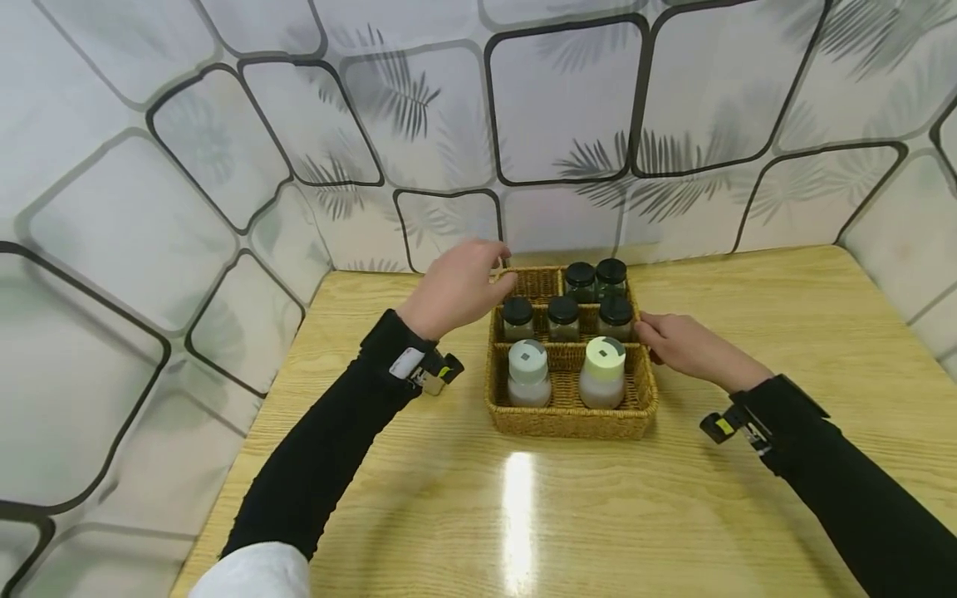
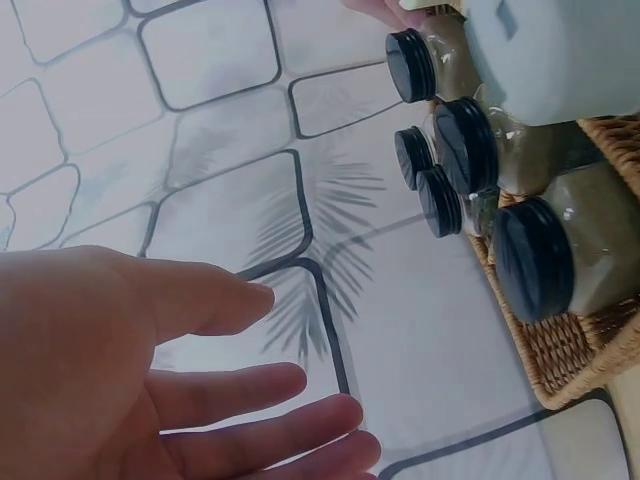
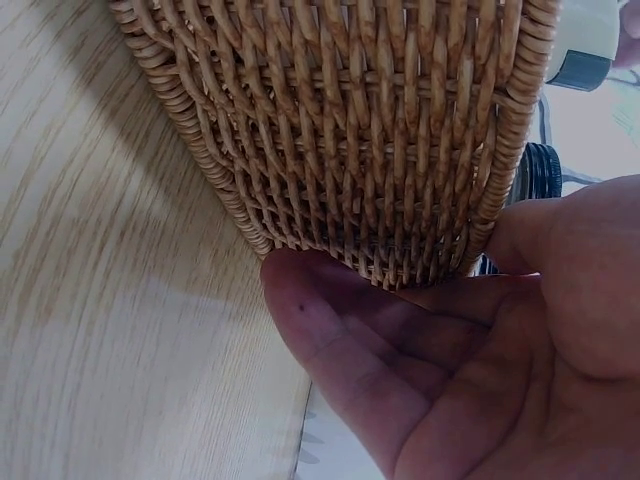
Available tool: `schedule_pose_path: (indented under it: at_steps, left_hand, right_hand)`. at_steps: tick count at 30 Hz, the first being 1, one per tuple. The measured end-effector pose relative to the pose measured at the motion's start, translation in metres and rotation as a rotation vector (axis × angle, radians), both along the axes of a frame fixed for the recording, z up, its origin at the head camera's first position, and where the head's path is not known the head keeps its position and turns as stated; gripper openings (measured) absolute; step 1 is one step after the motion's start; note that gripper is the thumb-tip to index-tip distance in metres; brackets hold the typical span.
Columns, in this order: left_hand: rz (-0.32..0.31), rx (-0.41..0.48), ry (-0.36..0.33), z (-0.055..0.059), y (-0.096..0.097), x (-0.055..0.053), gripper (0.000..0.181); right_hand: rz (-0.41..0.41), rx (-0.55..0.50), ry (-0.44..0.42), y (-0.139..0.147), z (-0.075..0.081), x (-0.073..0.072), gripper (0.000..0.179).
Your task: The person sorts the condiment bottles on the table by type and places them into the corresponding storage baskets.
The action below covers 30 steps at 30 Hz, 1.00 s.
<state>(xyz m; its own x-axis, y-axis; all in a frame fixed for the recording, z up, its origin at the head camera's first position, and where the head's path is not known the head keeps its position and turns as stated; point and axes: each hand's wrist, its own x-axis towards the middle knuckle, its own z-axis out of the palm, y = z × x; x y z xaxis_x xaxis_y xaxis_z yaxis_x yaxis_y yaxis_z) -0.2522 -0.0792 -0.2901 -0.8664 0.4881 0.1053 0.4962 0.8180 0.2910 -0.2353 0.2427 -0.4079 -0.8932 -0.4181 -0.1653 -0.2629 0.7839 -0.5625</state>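
Note:
A wicker basket (image 1: 571, 423) with compartments stands on the table. Several black-lidded jars (image 1: 563, 312) fill its middle row and back right compartment. In the front compartment are a jar with a pale green lid (image 1: 528, 374) and one with a yellowish lid (image 1: 602, 374). My right hand (image 1: 691, 347) grips the basket's right side, thumb at the rim and fingers against the woven outer wall (image 3: 350, 130). My left hand (image 1: 463, 285) hovers by the back left corner. Its fingers (image 2: 270, 430) are spread and hold nothing, apart from the basket in the left wrist view.
The light wood table (image 1: 419, 507) reaches back to a wall covering (image 1: 564, 100) with dark outlines and leaf prints. A small pale object (image 1: 434, 385) shows beside the left wrist. Both wrists wear strapped cameras.

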Motion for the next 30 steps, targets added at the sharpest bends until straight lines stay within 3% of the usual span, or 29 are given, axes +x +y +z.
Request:
schedule_pose_path:
  at_steps: [6, 12, 30]
  left_hand:
    - [0.027, 0.044, -0.022, -0.006, -0.015, 0.01, 0.038]
    - [0.05, 0.039, 0.02, -0.014, -0.027, 0.02, 0.039]
    - [0.132, 0.067, 0.043, -0.039, -0.056, 0.038, 0.038]
  right_hand:
    - [-0.004, 0.003, 0.003, -0.001, -0.001, 0.0, 0.047]
    - [-0.01, 0.007, 0.005, -0.001, 0.0, 0.0, 0.045]
    - [-0.015, 0.002, 0.001, -0.001, 0.0, 0.002, 0.05]
